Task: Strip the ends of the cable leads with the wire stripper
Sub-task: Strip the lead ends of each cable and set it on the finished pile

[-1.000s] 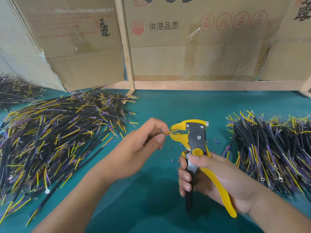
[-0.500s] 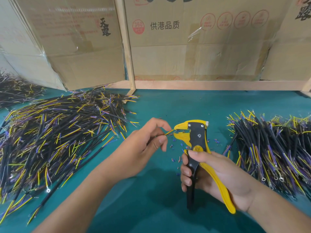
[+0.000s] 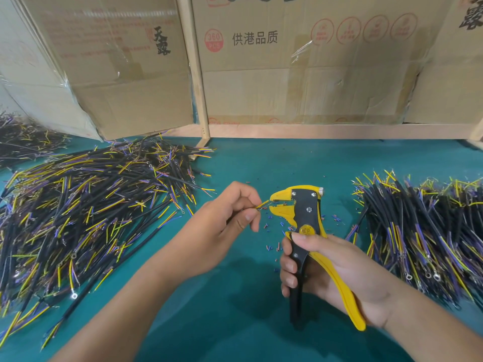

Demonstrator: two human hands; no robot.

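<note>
Wire stripper [image 3: 303,210] head now open — yellow lead [image 3: 262,204] still in mouth.

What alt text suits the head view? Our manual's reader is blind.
A left hand feeds a yellow lead into a yellow-and-black wire stripper gripped by the right hand, between cable piles on a teal table.

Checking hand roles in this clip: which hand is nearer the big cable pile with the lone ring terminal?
Left. The left hand is beside that pile; the right hand, gripping the wire stripper, is farther away.
</note>
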